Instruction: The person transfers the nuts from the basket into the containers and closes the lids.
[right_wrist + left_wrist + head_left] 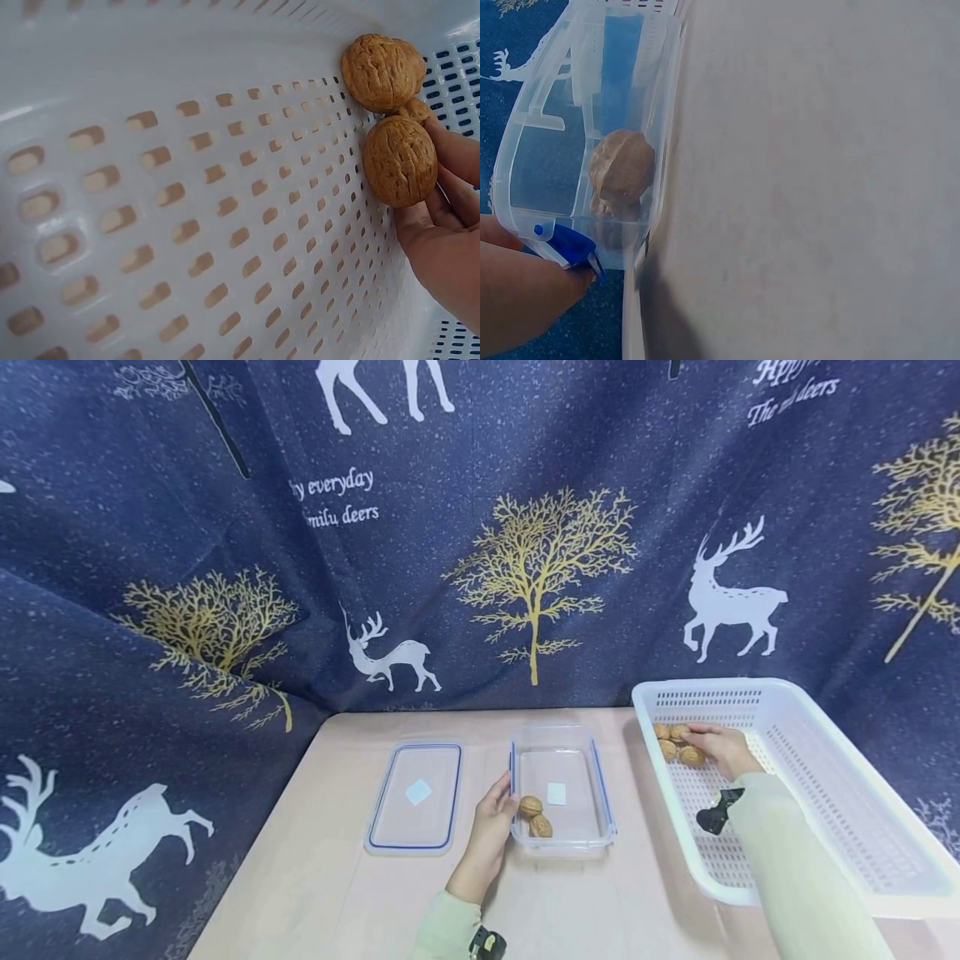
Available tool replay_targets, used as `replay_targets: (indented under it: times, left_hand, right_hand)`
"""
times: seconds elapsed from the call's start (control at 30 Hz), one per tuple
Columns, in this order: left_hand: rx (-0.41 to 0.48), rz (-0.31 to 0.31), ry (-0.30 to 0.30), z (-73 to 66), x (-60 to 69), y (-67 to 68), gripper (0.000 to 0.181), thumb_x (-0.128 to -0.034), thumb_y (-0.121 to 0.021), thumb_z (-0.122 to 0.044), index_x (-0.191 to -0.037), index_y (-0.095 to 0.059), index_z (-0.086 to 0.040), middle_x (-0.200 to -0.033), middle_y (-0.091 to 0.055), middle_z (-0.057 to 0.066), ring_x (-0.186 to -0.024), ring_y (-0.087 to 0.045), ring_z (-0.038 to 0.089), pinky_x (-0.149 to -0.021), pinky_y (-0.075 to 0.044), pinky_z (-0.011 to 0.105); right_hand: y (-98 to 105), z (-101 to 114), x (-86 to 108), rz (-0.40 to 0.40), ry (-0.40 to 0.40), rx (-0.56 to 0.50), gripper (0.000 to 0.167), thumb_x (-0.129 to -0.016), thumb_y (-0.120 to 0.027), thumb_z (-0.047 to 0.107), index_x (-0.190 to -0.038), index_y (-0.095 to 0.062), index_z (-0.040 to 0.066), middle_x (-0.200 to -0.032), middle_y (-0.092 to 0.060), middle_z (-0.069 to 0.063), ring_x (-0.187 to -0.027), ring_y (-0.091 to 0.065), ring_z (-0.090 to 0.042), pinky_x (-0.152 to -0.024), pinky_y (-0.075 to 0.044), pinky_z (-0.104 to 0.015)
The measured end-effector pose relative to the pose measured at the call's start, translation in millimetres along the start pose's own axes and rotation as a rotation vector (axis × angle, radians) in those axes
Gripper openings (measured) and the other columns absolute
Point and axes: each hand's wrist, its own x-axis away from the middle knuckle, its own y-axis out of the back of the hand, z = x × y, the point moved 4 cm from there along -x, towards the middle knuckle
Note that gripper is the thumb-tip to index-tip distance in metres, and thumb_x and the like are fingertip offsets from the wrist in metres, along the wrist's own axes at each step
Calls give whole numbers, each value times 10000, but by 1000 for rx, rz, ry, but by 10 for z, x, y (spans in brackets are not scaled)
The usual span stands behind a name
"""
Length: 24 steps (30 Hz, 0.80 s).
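My left hand [495, 814] grips the left side wall of a clear plastic food container [570, 842] by its blue-edged clip [571, 244]. Two walnuts [536, 817] lie against each other in that container's near left corner. Reaching into a white perforated basket [651, 727], my right hand [723, 750] has its index finger and thumb around a walnut [400, 161]. The walnut partly hides the thumb. Other walnuts [379, 73] sit close together beside it, near the basket's left wall.
To the left of the container lies its clear lid [412, 797] with a blue seal, flat on the pale tabletop [330, 877]. A dark blue curtain [390, 568] with deer and trees hangs behind the table. The basket's raised rim stands between container and walnuts.
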Motion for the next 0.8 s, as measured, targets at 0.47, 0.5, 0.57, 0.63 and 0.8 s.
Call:
replay_targets:
  times: [0.47,0.5,0.57,0.63,0.8]
  left_hand:
    - [5,-4,-1,-19,19,-4,488,-998,-422,-48,-1471,-316,15,-1498,-326,249,-1395,-280,396,-1161,-216,493]
    - [5,-3,-1,-56,40,-12,487,-998,-420,-42,-1469,-314,24,-1496,-323,257,-1393,-278,402,-1160,-216,498]
    - [4,-2,-2,-59,41,-14,489,-998,-422,-42,-1469,-310,27,-1496,-318,262,-1393,-275,405,-1159,-214,503]
    - [-4,-3,0,-58,41,-14,489,-999,-421,-46,-1470,-309,25,-1496,-320,260,-1393,-276,404,-1158,-215,504]
    - [-6,-3,-1,-22,26,0,489,-1002,-424,-67,-1473,-313,9,-1502,-325,242,-1398,-280,386,-1163,-217,482]
  right_hand:
    - [7,9,22,3,-2,34,628,-943,-617,258,-1426,-362,-52,-1485,-313,-270,-1361,-334,-404,-1128,-326,-469]
    - [9,10,26,3,0,36,631,-941,-619,265,-1423,-366,-54,-1482,-317,-272,-1353,-343,-402,-1125,-333,-469]
    - [22,17,35,-1,14,51,624,-937,-623,268,-1413,-384,-57,-1444,-388,-274,-1287,-428,-379,-1107,-365,-464]
    - [42,20,37,-4,25,65,613,-935,-624,272,-1406,-404,-52,-1264,-595,-184,-1123,-553,-263,-1056,-427,-418]
    - [83,42,71,1,46,30,590,-922,-649,250,-1375,-445,-66,-819,-553,270,-772,-472,92,-940,-464,-309]
